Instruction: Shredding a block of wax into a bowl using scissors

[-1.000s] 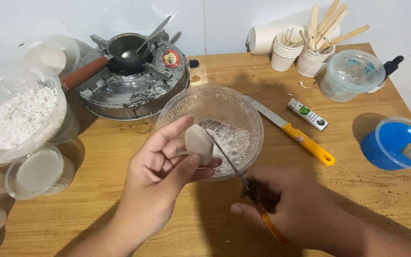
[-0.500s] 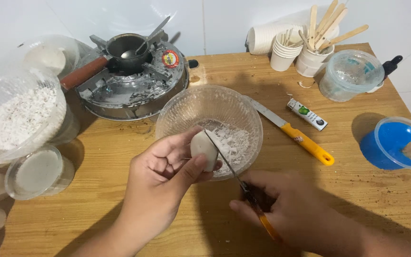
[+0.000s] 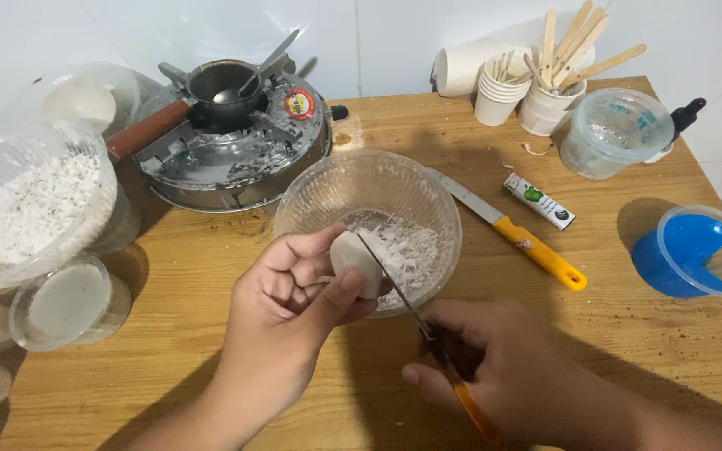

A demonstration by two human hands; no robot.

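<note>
On a wooden worktop [image 3: 211, 276], a white wax block [image 3: 354, 260] is gripped by the left hand [image 3: 294, 309] over a glass bowl [image 3: 311, 200]; a knife [image 3: 394, 288], clasped by the right hand [image 3: 503, 376], is laid against it. Shaving seems underway.

Single head view looks steeply down, close over the wooden table [image 3: 211, 276]

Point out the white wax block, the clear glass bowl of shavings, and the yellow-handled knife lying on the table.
white wax block [image 3: 359, 259], head view, on its rounded front face.
clear glass bowl [image 3: 353, 175], head view, on its far rim.
yellow-handled knife [image 3: 541, 250], head view, on its handle.
</note>
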